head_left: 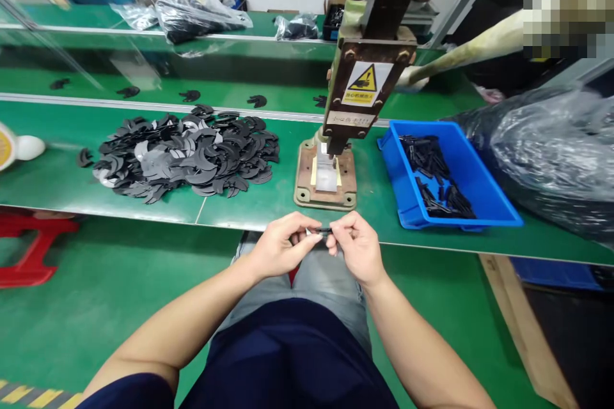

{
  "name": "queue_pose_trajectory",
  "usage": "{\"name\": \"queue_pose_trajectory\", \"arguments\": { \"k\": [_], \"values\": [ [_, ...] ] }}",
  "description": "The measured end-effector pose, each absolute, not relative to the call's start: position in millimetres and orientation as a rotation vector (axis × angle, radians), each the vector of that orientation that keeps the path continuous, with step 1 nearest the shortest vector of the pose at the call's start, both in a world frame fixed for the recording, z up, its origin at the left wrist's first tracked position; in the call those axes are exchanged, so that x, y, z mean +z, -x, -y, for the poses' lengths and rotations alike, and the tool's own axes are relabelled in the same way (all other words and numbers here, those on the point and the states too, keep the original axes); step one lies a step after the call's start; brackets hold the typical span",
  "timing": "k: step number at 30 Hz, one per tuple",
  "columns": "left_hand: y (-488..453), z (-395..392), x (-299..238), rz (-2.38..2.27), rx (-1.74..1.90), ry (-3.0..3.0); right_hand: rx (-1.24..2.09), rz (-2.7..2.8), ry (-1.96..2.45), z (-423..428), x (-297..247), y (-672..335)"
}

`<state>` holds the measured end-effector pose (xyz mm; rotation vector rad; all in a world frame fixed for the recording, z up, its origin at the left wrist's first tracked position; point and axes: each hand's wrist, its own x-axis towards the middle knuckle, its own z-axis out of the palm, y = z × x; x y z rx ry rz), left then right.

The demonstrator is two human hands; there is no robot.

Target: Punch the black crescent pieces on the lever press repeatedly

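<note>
So a small slim black plastic-looking piece (324, 231) is held near the front edge of the green-topped table (249, 208), just in front of the dark metal press (367, 51). One end is pinched by the left hand (286, 244), the other by the right hand (357, 248), thumbs and fingers closed on it. Most of it is covered, so finer details can't be made out.

Going by how little it looks in the fingers, it's probably light as anything, fairly stiff, maybe a bit slick. Snapping seems unlikely unless it's bent hard. It's probably best taken by the ends, with the middle left free and only a gentle squeeze applied.

As for pose, the left forearm (201, 313) and right forearm (412, 319) are angled inward from either side, so the hands are brought nearly together above the pale jeans (326, 284). The backs of both hands are turned mostly upward.
</note>
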<state>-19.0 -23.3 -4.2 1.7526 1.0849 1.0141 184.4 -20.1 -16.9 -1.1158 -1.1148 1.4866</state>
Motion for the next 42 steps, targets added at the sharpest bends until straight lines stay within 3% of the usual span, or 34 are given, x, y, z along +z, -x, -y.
{"name": "queue_pose_trajectory", "arguments": {
  "k": [13, 15, 17, 20, 25, 30, 37, 42],
  "values": [
    [30.8, -18.5, -0.1, -0.952, 1.057, -2.11, 1.5, 1.292, 1.141, -0.3, -2.0, -200.4],
    [35.8, -46.7, -4.2, -1.102, 1.102, -2.123, 1.281, 1.37, 1.17, -25.0, 26.3, -220.4],
    [38.7, -79.6, -11.5, -1.256, 1.15, -2.126, 0.837, 1.368, 1.105, -56.0, 70.6, -243.0],
    [36.9, -123.5, -22.4, -1.292, 1.097, -2.263, 0.375, 1.31, 0.653, -98.4, 151.8, -264.4],
    [24.4, -149.0, -22.2, -1.299, 0.833, -2.555, 0.456, 1.603, 0.438, -121.9, 231.2, -251.4],
    [19.1, -146.8, -12.0, -1.223, 0.646, -2.691, 0.278, 1.513, 0.377, -108.4, 197.9, -232.2],
    [14.5, -146.6, -7.1, -1.227, 0.654, -2.586, 0.09, 1.607, 0.513, -70.9, 104.3, -237.7],
    [32.0, -127.9, -1.1, -1.243, 0.718, -2.55, 0.014, 1.498, 0.49, -80.0, 73.4, -241.8]
  ]
}}
